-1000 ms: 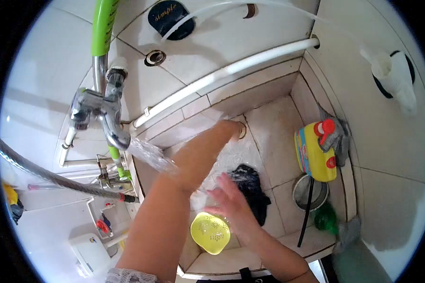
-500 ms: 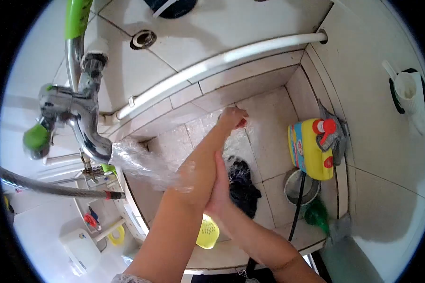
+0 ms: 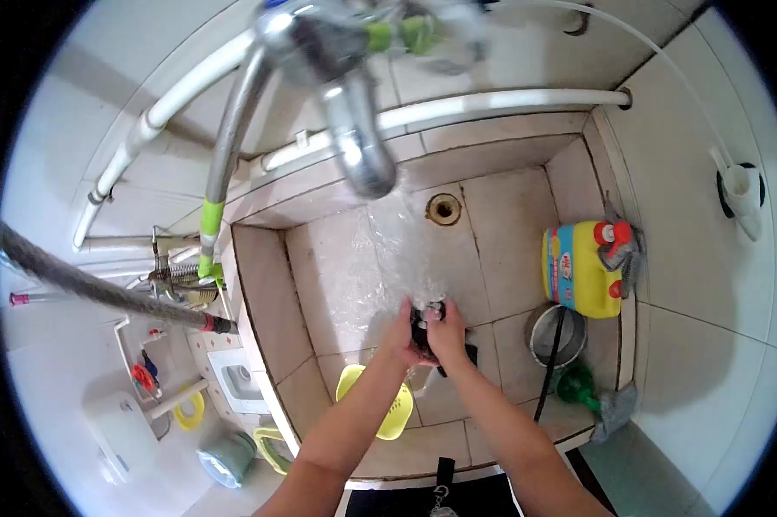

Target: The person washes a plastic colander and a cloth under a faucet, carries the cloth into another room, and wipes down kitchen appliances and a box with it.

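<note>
My left hand (image 3: 400, 338) and my right hand (image 3: 446, 335) are together over the tiled sink (image 3: 526, 258), fingers closed round a wet black cloth (image 3: 420, 332). Part of the dark cloth hangs below my right hand. Water (image 3: 406, 246) pours from the metal tap (image 3: 358, 142) and lands on the cloth and fingers. Left of my hands, a yellow perforated basket (image 3: 394, 420) lies on the sink floor, partly behind my left forearm. The round drain hole (image 3: 444, 209) is visible beyond my hands.
On the right stand a yellow jug with a red cap (image 3: 591, 269), a round metal container (image 3: 543, 334), and a green bottle (image 3: 575, 383) near a grey rag (image 3: 614, 414). A white pipe (image 3: 475, 105) runs along the back wall. A hose (image 3: 104, 280) crosses at left.
Before, my right hand gripped my left forearm under the water while the black cloth lay on the sink floor. Now both hands hold the cloth. The view has shifted, and the drain shows.
</note>
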Available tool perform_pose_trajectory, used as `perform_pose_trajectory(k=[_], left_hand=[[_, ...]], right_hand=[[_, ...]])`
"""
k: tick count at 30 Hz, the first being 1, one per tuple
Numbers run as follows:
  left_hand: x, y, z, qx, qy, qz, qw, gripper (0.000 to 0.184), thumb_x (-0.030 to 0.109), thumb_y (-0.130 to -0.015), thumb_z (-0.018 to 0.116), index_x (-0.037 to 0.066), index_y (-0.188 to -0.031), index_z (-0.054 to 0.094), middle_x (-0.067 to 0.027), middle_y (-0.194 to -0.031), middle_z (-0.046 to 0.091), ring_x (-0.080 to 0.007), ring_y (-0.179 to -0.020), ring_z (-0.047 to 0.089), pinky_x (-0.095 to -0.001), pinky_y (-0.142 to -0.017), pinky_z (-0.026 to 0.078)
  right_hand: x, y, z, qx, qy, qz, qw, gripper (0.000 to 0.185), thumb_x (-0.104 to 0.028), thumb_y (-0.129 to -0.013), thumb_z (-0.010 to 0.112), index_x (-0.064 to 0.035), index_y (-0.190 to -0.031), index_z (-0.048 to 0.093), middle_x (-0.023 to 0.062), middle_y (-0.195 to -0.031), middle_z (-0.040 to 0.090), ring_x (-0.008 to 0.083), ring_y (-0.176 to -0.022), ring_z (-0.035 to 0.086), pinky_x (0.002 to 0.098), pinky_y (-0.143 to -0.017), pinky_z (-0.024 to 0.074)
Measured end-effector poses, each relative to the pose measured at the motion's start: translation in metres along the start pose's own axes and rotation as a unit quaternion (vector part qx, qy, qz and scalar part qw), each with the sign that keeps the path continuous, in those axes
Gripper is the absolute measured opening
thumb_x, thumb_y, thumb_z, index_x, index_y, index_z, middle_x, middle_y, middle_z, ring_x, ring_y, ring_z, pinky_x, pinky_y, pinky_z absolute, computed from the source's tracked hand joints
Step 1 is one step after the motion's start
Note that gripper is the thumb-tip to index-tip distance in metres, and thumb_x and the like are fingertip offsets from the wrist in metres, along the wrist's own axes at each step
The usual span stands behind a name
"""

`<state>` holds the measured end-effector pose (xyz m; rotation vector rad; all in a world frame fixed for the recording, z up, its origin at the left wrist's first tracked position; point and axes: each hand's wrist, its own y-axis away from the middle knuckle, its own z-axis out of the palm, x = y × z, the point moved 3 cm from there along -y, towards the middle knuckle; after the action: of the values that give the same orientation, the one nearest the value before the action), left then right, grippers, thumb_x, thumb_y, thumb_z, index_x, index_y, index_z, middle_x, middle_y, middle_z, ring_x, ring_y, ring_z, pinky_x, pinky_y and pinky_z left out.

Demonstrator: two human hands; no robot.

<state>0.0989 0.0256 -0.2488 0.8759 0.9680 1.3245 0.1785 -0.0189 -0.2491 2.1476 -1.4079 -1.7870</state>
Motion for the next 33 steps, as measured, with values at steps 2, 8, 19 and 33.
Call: perform_pose_trajectory(k=[2, 8, 19, 33], left_hand=[[0.007, -0.006, -0.009, -0.072, 0.076, 0.074, 0.992, 0.067, 0.074, -0.075, 0.04, 0.013, -0.098, 0.055, -0.0109, -0.096, 0.06, -0.0277, -0.086, 0.058, -0.0491, -0.076, 0.047], [-0.007, 0.029, 0.029, 0.014, 0.129, 0.262, 0.956, 0.041, 0.035, -0.09, 0.046, 0.006, -0.119, 0.052, -0.0056, -0.103, 0.059, -0.0167, -0.088, 0.057, -0.0315, -0.074, 0.047], [0.027, 0.065, 0.037, -0.1, 0.072, 0.242, 0.963, 0.034, 0.036, -0.085, 0.053, 0.007, -0.101, 0.057, -0.0084, -0.091, 0.063, -0.023, -0.078, 0.061, -0.0374, -0.073, 0.05], [0.027, 0.095, -0.008, 0.099, -0.005, 0.351, 0.931, 0.027, 0.03, -0.085, 0.056, 0.008, -0.1, 0.056, -0.0023, -0.094, 0.058, -0.0153, -0.095, 0.05, -0.0324, -0.087, 0.033]], right_hand=[[-0.05, 0.036, -0.006, -0.007, -0.12, -0.06, 0.991, 0.032, -0.016, -0.077, 0.063, -0.0013, -0.1, 0.047, 0.0205, -0.088, 0.058, 0.0324, -0.081, 0.059, 0.0389, -0.073, 0.0453], [-0.059, -0.047, -0.007, 0.07, -0.046, -0.13, 0.988, 0.031, -0.026, -0.081, 0.059, -0.0001, -0.095, 0.051, 0.0219, -0.085, 0.058, 0.0405, -0.079, 0.057, 0.0426, -0.071, 0.0444], [-0.051, -0.074, -0.01, 0.08, -0.02, -0.023, 0.996, 0.043, -0.025, -0.082, 0.054, 0.0031, -0.113, 0.045, 0.0273, -0.1, 0.057, 0.0399, -0.093, 0.057, 0.0467, -0.079, 0.0443], [-0.078, -0.008, -0.023, -0.207, -0.504, 0.183, 0.818, 0.03, -0.013, -0.081, 0.06, 0.0042, -0.104, 0.055, 0.0143, -0.101, 0.061, 0.0256, -0.089, 0.061, 0.0372, -0.081, 0.0482]])
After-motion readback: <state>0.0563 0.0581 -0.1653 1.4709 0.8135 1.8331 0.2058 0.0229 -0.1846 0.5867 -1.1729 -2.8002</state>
